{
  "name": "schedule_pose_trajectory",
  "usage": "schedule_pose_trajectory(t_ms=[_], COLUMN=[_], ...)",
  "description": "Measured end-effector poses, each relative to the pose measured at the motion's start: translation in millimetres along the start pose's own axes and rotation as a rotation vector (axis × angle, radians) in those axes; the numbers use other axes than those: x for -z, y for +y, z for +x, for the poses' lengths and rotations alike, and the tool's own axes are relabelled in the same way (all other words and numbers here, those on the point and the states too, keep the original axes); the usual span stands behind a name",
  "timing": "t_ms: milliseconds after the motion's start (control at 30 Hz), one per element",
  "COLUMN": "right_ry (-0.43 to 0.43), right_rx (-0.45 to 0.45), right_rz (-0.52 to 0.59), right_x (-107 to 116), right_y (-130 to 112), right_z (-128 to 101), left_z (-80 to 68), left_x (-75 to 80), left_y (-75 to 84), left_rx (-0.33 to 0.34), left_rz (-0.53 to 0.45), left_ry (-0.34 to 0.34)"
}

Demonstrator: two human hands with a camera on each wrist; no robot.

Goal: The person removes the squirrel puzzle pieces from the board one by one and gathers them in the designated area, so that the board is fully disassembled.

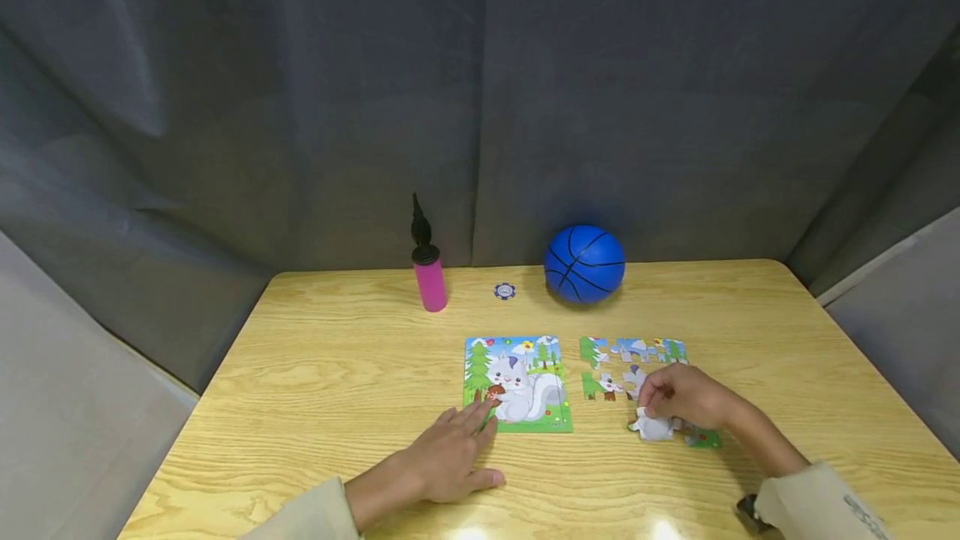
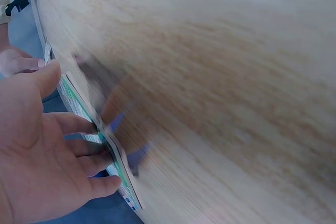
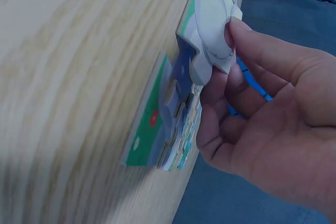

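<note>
On the wooden table [image 1: 337,373], the right hand [image 1: 686,397] has its fingers curled down around a pale jigsaw piece [image 1: 652,426], pinching it between thumb and fingertips; the right wrist view shows the thumb pressed on the piece's light grey face, lifted slightly off the wood. The piece sits at the near edge of a partly assembled puzzle [image 1: 633,361], at about 6 o'clock from its finished top row. Another loose green piece [image 1: 705,438] lies at 3 o'clock from the held piece, just beside the wrist.

The left hand [image 1: 450,461] lies flat on the table, fingers straight and slightly spread, holding nothing. Its fingertips touch the near left corner of the reference picture [image 1: 517,384], a printed card showing a grey squirrel among trees. The left wrist view confirms the fingers resting against the card's edge. The card lies at 9 o'clock from the partly assembled puzzle, the two near each other but apart.

At the far side of the table, a blue ball [image 1: 584,263] rests at 12 o'clock from the puzzle. A small blue-and-white disc [image 1: 505,291] lies at 9 o'clock from the ball, and a pink hand pump [image 1: 428,272] with a black top stands upright at 9 o'clock from the disc. A grey curtain [image 1: 480,90] hangs behind the table.
</note>
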State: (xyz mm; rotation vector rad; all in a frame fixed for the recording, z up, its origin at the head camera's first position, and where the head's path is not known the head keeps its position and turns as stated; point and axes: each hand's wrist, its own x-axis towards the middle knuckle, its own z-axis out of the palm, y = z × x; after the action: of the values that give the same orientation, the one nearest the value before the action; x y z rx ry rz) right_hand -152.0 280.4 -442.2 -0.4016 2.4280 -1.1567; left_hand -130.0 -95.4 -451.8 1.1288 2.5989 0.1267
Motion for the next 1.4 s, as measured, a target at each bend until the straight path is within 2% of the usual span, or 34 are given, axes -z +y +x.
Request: schedule_pose_trajectory(t_ms=[467, 667, 833, 933, 1100, 1400], right_ry=[0.07, 0.091, 0.155, 0.181, 0.183, 0.186], right_rx=[-0.024, -0.058, -0.042, -0.011, 0.022, 0.058], right_rz=[-0.097, -0.1, -0.163, -0.182, -0.138, -0.147], right_x=[-12, -8, 1, 3, 0, -29], right_y=[0, -3, -15, -22, -29, -49], right_z=[-2, -1, 4, 9, 20, 59], left_z=[1.4, 2.2, 2.6, 2.1, 1.7, 2.7], left_x=[-3.1, -2.5, -0.7, 1.0, 3.5, 4.1], left_y=[-0.5, -1.0, -1.4, -1.9, -2.9, -6.2], left_rx=[0.0, 0.007, 0.017, 0.024, 0.036, 0.038], left_rz=[-0.003, -0.025, -0.047, -0.051, -0.068, -0.103], left_ry=[0.01, 0.016, 0.032, 0.023, 0.015, 0.021])
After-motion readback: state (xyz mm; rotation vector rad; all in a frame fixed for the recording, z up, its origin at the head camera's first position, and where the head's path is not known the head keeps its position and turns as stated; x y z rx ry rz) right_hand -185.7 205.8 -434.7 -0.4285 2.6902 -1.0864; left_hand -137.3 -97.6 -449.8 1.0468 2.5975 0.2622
